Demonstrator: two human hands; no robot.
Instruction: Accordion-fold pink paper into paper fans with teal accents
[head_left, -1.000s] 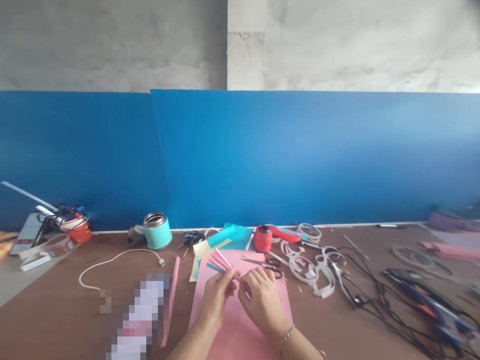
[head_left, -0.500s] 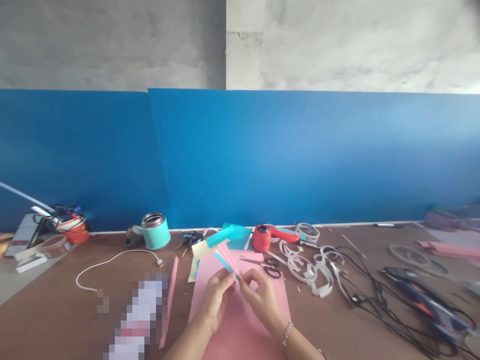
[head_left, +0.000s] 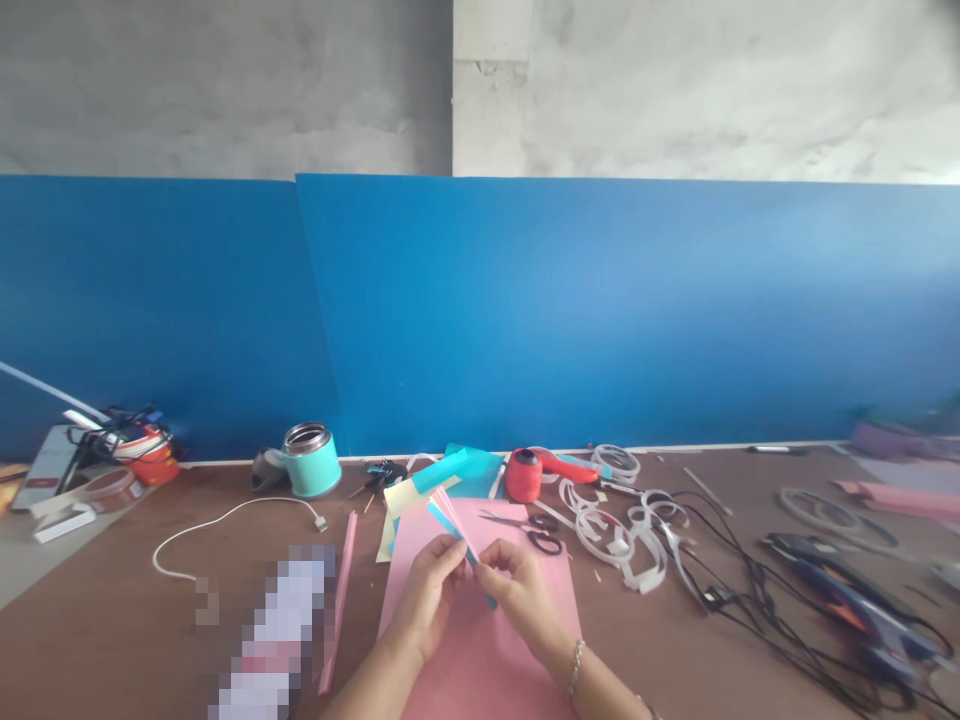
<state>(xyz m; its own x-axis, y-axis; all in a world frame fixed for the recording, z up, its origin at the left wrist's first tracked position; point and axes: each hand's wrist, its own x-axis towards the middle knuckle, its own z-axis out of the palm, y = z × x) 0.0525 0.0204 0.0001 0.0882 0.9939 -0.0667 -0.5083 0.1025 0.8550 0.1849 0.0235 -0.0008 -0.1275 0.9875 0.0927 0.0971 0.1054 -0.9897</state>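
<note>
Between my two hands is a narrow bundle of pink and blue paper strips (head_left: 448, 514), its upper ends fanned slightly and pointing up and left. My left hand (head_left: 433, 592) pinches it from the left with thumb and fingers. From the right, my right hand (head_left: 517, 590) pinches its lower part, and a blue end pokes out below the fingers. Under both hands lies a large pink paper sheet (head_left: 480, 665). Scissors with dark handles (head_left: 545, 534) rest on its upper right, just beyond my right hand. Blue and cream paper pieces (head_left: 409, 497) lie at the sheet's far left corner.
Left of the sheet are a long pink strip (head_left: 339, 605), a white cable (head_left: 225, 517) and a turquoise mug (head_left: 311, 462). Behind stands a red thread spool (head_left: 523, 475). Coiled white strips (head_left: 611, 530) and black cables (head_left: 757, 590) spread rightward. A blue partition (head_left: 562, 310) borders the table.
The fanned strips have drawn closer together, and a blue end now shows below my right hand's fingers. Both hands stay at nearly the same place.
</note>
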